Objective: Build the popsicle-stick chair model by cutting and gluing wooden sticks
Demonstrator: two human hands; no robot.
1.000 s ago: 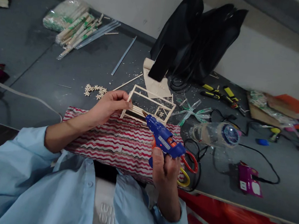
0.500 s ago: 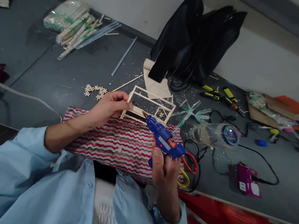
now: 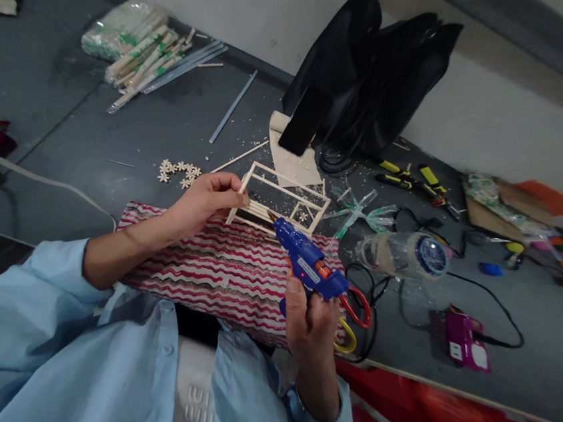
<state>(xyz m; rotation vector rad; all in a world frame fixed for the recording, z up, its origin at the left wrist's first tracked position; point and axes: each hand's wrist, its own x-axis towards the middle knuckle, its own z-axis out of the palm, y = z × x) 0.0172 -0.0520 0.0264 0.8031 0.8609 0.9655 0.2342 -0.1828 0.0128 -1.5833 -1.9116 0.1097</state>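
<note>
A small frame of thin wooden sticks is pinched at its left end by my left hand, thumb on top. In my right hand is a blue hot glue gun with a small red light lit. Its nozzle points up and left, at the lower sticks of the frame; whether it touches them I cannot tell. A small wooden flower shape sits in the frame's right corner. Under both hands lies a red-and-white wavy-striped cloth. Scissors with red and yellow handles rest by my right hand.
Small wooden flowers lie left of the frame. Behind are a black phone, a black bag and bundled sticks. To the right stand a clear bottle, yellow-black pliers, and a purple power box with black cable.
Almost nothing differs. Both hands keep their hold, and the glue gun's nozzle stays at about the same place on the frame.
</note>
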